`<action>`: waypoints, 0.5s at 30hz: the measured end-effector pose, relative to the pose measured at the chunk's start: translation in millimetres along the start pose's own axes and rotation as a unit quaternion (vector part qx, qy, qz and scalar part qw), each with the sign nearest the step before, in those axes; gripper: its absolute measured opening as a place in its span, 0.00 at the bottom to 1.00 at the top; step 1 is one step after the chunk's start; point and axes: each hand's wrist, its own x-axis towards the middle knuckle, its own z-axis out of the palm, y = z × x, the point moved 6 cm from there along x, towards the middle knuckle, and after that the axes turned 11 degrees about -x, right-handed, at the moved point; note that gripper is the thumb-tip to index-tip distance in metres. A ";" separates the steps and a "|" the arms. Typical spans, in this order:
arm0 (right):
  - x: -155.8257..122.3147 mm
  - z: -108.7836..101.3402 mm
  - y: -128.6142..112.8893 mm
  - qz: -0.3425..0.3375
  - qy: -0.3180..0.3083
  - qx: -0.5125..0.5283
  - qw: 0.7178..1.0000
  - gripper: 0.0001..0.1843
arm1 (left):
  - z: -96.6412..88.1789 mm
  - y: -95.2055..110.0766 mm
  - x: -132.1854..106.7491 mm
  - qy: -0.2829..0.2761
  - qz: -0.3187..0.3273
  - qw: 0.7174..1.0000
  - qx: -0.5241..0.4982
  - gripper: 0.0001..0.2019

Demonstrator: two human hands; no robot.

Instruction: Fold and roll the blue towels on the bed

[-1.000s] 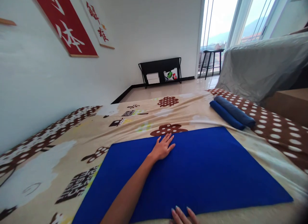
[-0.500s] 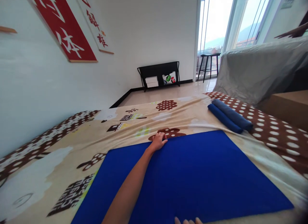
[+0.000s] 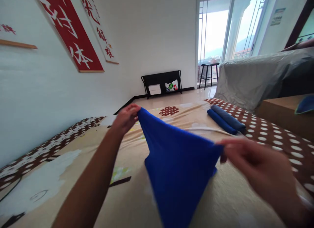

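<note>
A bright blue cloth (image 3: 178, 162) hangs in the air above the bed, stretched between both my hands. My left hand (image 3: 126, 118) pinches its upper left corner, raised over the patterned bedspread (image 3: 61, 159). My right hand (image 3: 255, 171) is closed on the cloth's right edge, nearer to me and slightly blurred. The cloth sags down in folds between the two grips, its lower part reaching the bottom of the view.
Two rolled blue towels (image 3: 224, 119) lie on the dotted brown part of the bed at the right. Behind them stands a grey-covered piece of furniture (image 3: 252, 77). A black shelf (image 3: 162, 82) and a stool (image 3: 208, 73) stand by the far wall and window.
The cloth lay flat on the bed with my left hand at its far edge and my right at the near edge. Both hands have since gripped it and lifted it off the bed.
</note>
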 end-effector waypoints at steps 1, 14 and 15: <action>20.3 -12.8 4.7 0.036 0.003 0.042 0.998 0.08 | -4.3 25.1 -8.6 0.011 0.015 1.000 -0.022 0.11; 152.8 -16.8 9.8 0.080 -0.038 0.316 0.945 0.11 | -41.5 131.7 -92.6 0.129 0.080 0.988 -0.024 0.14; 156.7 -4.7 20.1 0.099 -0.047 0.328 0.938 0.11 | -45.4 122.4 -86.5 0.138 0.068 0.988 -0.034 0.15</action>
